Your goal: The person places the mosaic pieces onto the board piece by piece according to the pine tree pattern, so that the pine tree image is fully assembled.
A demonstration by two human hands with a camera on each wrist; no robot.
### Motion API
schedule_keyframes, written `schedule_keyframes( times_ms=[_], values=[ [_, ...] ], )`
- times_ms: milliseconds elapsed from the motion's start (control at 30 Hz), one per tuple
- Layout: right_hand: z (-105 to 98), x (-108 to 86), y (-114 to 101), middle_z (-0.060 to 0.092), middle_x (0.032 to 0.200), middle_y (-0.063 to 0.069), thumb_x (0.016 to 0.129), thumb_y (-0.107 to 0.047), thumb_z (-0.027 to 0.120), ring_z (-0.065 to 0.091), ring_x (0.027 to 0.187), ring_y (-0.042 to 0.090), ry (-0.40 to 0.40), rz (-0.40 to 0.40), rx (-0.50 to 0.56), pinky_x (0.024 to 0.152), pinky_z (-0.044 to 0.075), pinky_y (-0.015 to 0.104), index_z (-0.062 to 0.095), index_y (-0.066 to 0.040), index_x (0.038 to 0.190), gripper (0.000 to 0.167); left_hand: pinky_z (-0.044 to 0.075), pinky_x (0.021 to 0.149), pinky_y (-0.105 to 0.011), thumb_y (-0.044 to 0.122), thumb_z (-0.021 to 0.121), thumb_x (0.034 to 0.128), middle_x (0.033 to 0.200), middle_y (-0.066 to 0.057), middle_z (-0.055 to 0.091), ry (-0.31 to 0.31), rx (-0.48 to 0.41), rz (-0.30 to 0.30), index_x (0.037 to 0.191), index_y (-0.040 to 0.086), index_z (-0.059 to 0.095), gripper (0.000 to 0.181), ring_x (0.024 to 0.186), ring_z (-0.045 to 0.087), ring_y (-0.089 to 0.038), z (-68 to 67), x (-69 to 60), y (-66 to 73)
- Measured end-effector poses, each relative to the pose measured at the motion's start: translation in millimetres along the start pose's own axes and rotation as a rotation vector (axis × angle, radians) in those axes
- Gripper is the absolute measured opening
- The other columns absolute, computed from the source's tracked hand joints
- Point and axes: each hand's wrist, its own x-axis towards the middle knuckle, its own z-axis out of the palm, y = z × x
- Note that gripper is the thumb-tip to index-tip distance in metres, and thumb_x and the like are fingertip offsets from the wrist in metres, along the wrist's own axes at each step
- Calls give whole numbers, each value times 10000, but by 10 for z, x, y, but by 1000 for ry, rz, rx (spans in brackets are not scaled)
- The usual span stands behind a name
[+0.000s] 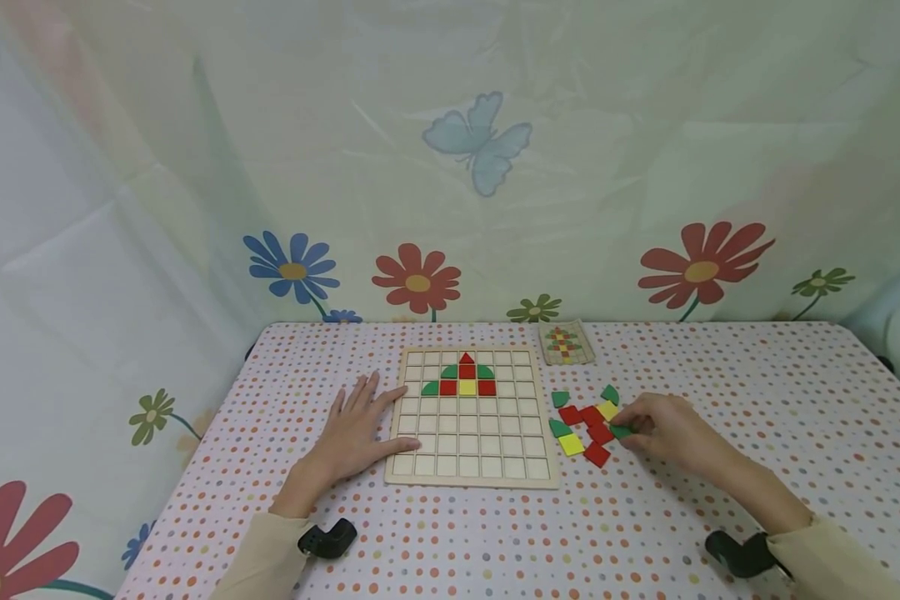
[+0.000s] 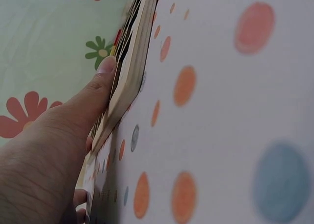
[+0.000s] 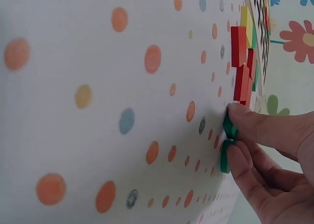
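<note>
Backdrop (image 1: pixel 592 100): pale cloth with a printed blue butterfly (image 1: pixel 482 143) and large flowers, hanging behind our table;
Tablecloth (image 1: pixel 435 550): white, scattered with coloured dots, mostly orange and red;
Grid board (image 1: pixel 487 446): light wood, flat before us; its upper rows hold a red triangle (image 1: pixel 467 359), then a red square between two green quarter-circles, then a green quarter-circle, red, yellow and red;
Left hand (image 1: pixel 356 425): ours lies with fingers spread, grasping nothing; its thumb rests on the board's left edge near the lower corner, its index fingertip farther up that edge;
Right hand (image 1: pixel 660 425): ours pinches a green quarter-circle tile (image 1: pixel 619 431) at the right of the loose pile; in the right wrist view we see a second green tile (image 3: pixel 224 156) by the fingertips, though we cannot tell whether they touch it;
Loose tiles (image 1: pixel 596 454): red and yellow squares and green quarter-circles, right of the board;
Pattern card (image 1: pixel 566 343): beyond the tiles, near the board's upper right corner, showing a coloured tree-like figure
</note>
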Motion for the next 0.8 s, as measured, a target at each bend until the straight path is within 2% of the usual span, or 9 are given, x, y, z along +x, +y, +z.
schedule_keyframes(
  times_ms=[133, 300, 467, 667, 800],
  values=[
    [7, 4, -13, 726, 934, 90, 770, 77, 872, 638, 774, 181, 5, -4, -4, 692, 593, 359, 776, 45, 988, 240, 45, 1255, -665, 711, 679, 883, 1727, -213, 155, -1, 2, -3, 1615, 240, 430, 905, 1600, 80, -420, -7, -5, 8],
    [14, 8, 4, 714, 918, 59, 776, 66, 872, 587, 752, 159, -6, -8, -7, 645, 534, 277, 775, 34, 990, 237, 48, 1255, -664, 708, 683, 882, 1726, -214, 159, 1, 1, -1, 1614, 240, 433, 904, 1600, 85, -421, -6, -3, 6],
    [12, -9, 42, 686, 905, 33, 783, 65, 866, 587, 753, 148, -10, -26, 11, 631, 514, 244, 771, 30, 995, 235, 44, 1257, -660, 718, 672, 884, 1727, -210, 158, -5, 1, 0, 1616, 246, 427, 905, 1601, 82, -416, 4, 9, 1],
    [26, -34, 43, 673, 887, 3, 775, 86, 863, 613, 762, 144, 26, -66, 45, 637, 537, 241, 768, -10, 949, 220, 35, 1260, -654, 721, 669, 885, 1731, -203, 147, -14, 4, -7, 1619, 250, 422, 906, 1604, 71, -408, 4, 8, -6],
    [43, -48, 0, 688, 864, -18, 768, 107, 861, 614, 764, 139, 80, -94, 47, 652, 564, 269, 714, -60, 885, 251, 31, 1259, -654, 718, 669, 888, 1733, -201, 136, -15, 5, -4, 1623, 252, 414, 907, 1604, 63, -407, 1, 8, -10]
  ],
)
